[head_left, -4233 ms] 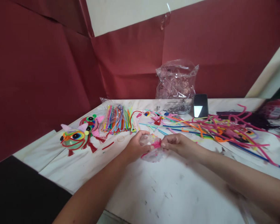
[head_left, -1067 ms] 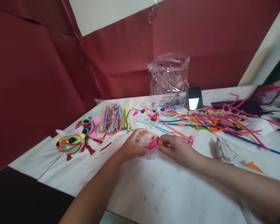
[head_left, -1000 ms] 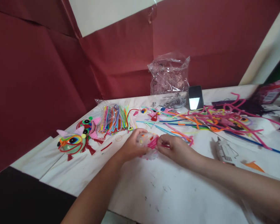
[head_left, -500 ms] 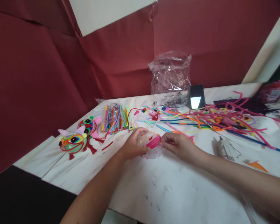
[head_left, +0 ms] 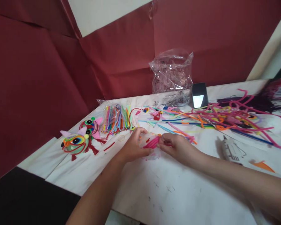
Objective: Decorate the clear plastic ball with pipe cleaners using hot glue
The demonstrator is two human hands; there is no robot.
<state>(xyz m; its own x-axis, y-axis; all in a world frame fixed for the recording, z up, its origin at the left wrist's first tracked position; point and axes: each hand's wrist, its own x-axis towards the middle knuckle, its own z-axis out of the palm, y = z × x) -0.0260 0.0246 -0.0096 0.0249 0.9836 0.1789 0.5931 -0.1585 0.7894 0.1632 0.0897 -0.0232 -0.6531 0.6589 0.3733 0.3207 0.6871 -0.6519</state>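
My left hand [head_left: 133, 146] is wrapped round the left side of a clear, round plastic craft piece [head_left: 155, 154], its thumb along the near side. Rows of pink pipe cleaner [head_left: 151, 143] cover part of the piece, with small orange and red bits by its top. At the right edge of these rows my right hand [head_left: 173, 145] has thumb and fingers pinched together on the pink pipe cleaner; its very tip is hidden. Both hands are just above the white tabletop.
Two decorated animal-face crafts [head_left: 76, 142] with red tassels lie at the left. Behind the hands is a bag of coloured pipe cleaners [head_left: 117, 118]. Loose pipe cleaners [head_left: 227, 115] spread rightward, near a phone [head_left: 199, 95], a clear plastic bag [head_left: 172, 75] and a white glue gun [head_left: 231, 150].
The round piece has tilted slightly in my left hand, and my right fingertips have shifted a little left across it. The whole view has moved slightly.
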